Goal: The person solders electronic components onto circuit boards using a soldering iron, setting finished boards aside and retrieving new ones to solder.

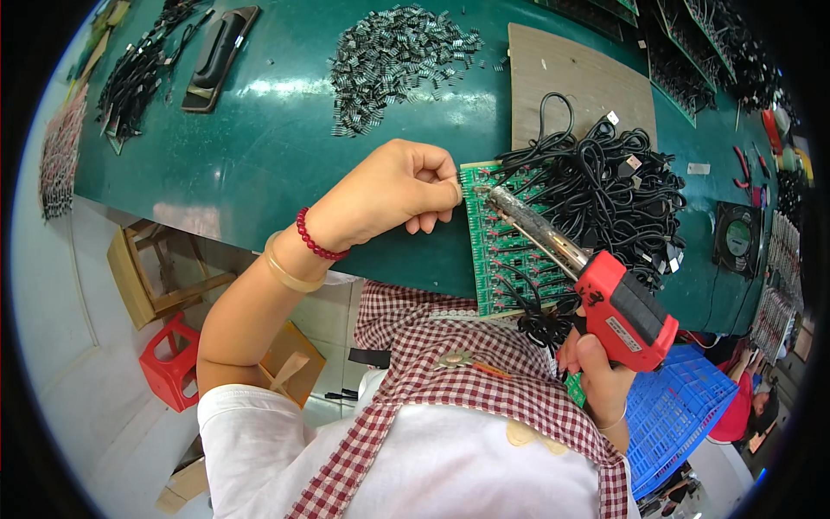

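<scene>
My right hand [601, 376] is wrapped round the handle of a red and black soldering gun [618, 303]. Its long metal barrel points up and left, and the tip end lies over the upper part of a green circuit board panel [484, 281]. Thumb and fingers of my left hand [415, 190] are pinched together at the panel's upper left edge; whatever they hold is hidden. Black cables [605, 190] with USB plugs lie heaped over the panel's right side, several of them running to its small boards.
A pile of small black parts with metal pins [389, 60] lies at the far middle. Beside it is a brown board [579, 78]. A black long-handled tool [223, 56] and more cables [138, 86] lie far left. A fan-like black device [737, 238] stands right; a blue crate [674, 415] is below.
</scene>
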Motion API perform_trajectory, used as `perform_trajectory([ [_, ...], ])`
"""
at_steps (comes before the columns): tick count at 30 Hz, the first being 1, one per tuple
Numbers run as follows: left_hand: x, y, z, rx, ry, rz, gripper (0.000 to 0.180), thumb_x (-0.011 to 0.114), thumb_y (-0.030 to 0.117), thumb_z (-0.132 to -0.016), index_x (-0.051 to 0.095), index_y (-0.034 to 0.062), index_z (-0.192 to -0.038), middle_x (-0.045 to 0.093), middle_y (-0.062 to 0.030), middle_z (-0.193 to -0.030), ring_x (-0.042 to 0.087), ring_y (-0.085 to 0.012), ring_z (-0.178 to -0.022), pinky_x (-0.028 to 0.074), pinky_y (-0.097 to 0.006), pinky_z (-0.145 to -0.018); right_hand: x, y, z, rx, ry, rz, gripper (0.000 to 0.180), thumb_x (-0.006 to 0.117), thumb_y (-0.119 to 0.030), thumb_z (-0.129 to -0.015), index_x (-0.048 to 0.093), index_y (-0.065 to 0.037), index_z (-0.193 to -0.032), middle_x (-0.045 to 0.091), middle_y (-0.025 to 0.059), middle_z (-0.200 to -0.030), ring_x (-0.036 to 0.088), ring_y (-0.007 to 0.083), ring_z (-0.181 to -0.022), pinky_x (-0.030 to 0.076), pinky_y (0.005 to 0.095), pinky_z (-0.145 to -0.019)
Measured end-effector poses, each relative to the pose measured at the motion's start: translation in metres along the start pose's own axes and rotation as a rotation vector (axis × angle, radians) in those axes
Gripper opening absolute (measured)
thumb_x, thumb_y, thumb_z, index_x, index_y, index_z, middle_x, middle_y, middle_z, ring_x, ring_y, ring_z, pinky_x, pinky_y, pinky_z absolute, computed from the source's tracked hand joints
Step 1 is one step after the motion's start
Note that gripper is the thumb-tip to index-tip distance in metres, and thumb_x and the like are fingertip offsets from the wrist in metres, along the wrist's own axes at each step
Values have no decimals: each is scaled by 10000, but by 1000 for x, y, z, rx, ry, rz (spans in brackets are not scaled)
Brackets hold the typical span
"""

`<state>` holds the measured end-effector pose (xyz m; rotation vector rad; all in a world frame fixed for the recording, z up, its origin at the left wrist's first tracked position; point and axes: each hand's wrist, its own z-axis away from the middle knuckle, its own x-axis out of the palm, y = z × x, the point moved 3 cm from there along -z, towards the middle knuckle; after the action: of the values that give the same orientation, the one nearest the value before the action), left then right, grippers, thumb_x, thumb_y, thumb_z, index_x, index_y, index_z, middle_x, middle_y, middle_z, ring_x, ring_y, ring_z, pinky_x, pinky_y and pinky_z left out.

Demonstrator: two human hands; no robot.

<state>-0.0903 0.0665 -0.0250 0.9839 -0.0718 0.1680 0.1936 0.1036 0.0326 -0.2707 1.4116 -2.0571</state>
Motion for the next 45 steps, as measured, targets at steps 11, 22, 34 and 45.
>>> perform_trajectory([
  [11, 0, 1, 1, -1, -6, 4, 87, 570, 85, -819, 582, 11, -775, 600, -26, -658, 516, -34, -515, 402, -166, -450, 0, 4, -1, -74, -43, 118, 229, 558, -180, -847, 489, 5, -730, 487, 69, -592, 456, 116, -485, 406, 255, -466],
  [22, -36, 33, -17, 549, 524, -892, 89, 603, 112, -780, 604, 27, -806, 610, -75, -695, 562, -187, -550, 457, -289, -515, 1, -4, 3, -39, 3, -65, 381, 573, -193, -848, 433, 32, -1123, 456, 57, -568, 417, 109, -459, 389, 260, -450],
  [34, -16, 38, -17, 703, 634, -974, 61, 575, 76, -804, 569, 19, -781, 592, -89, -749, 556, -227, -592, 462, -274, -567, -3, -21, 2, -94, 1, -231, 441, 585, -280, -858, 394, 1, -1140, 449, 53, -572, 411, 115, -449, 392, 258, -451],
  [45, 111, 10, 55, 648, 52, -64, 101, 651, 46, -781, 573, 23, -840, 579, -65, -786, 572, -179, -678, 453, -276, -584, 21, -67, -16, 30, -236, 165, 75, 582, 29, -807, 545, -31, -781, 493, -8, -694, 452, 68, -617, 372, 228, -539],
])
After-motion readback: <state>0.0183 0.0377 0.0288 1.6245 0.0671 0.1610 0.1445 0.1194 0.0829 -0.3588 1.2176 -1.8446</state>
